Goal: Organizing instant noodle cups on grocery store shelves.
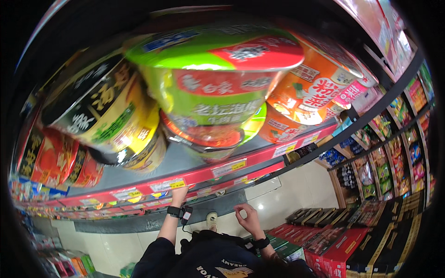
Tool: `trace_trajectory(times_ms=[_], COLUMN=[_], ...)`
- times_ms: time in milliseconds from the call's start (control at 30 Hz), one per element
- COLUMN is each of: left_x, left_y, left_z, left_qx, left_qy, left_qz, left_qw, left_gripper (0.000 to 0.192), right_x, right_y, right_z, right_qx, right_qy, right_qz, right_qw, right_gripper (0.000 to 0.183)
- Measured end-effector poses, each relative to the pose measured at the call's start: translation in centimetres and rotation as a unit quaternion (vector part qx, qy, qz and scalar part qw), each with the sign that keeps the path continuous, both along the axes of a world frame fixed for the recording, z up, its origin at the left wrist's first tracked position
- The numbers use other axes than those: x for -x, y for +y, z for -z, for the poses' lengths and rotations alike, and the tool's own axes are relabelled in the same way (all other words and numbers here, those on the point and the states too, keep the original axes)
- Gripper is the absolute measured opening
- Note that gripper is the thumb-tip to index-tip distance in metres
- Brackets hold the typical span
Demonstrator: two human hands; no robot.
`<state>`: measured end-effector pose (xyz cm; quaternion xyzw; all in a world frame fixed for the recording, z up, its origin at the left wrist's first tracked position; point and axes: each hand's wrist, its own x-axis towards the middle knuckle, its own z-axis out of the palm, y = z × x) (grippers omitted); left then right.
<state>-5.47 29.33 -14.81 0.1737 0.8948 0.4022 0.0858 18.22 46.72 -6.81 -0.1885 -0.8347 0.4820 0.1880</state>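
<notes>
My left hand [179, 194] reaches beneath the red front edge of a shelf [222, 167]. Its fingers are hidden there, so what it touches cannot be told. My right hand [248, 218] hovers over the floor, fingers curled into a loose ring with nothing visible inside. Close above both hands, the shelf bears instant noodle cups: a green and red one [215, 97] in the middle, a black and yellow one [104, 111] to the left, and an orange one [306, 87] to the right. Several are stacked on others.
Price tags [229, 167] line the shelf edge, with lower shelves below. At right stand stacked red boxes [333, 250] and black boxes [386, 239], close to my right arm. Racks of bagged snacks [396, 149] rise beyond the tiled floor [299, 187]. More packages [69, 262] sit at lower left.
</notes>
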Motion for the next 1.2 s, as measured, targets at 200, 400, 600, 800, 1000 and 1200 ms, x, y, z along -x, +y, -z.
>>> trace_trajectory(times_ms=[200, 400, 600, 800, 1000, 1200], left_x=[-4.0, -9.9, -8.7, -3.9, -5.0, -7.4], left_y=[1.6, 1.8, 8.0, 11.6, 12.6, 12.2], left_z=[-8.1, -6.9, -9.4, -6.4, -10.1, -13.9], left_qx=[-0.165, -0.150, -0.224, -0.349, -0.242, -0.362], left_qy=[0.098, 0.125, 0.140, -0.017, 0.107, 0.046], left_qz=[-0.107, 0.016, -0.035, -0.032, -0.059, -0.029], left_qw=[0.975, 0.981, 0.964, 0.936, 0.963, 0.931], left_gripper=[0.033, 0.039, 0.050, 0.043, 0.036, 0.043], right_x=[0.7, 0.7, 0.6, 1.8, 2.0, 2.1], right_y=[-0.3, 0.5, 1.0, 3.2, 6.4, 8.6], right_z=[0.4, 1.0, 0.4, -0.7, -1.1, -0.8], right_qx=[-0.035, -0.022, -0.041, -0.051, -0.018, 0.008], right_qy=[0.010, 0.013, 0.003, 0.020, 0.049, 0.053], right_qz=[-0.069, -0.033, -0.059, -0.076, -0.075, -0.072], right_qw=[0.997, 0.999, 0.997, 0.996, 0.996, 0.996], right_gripper=[0.022, 0.020, 0.017, 0.017, 0.014, 0.014])
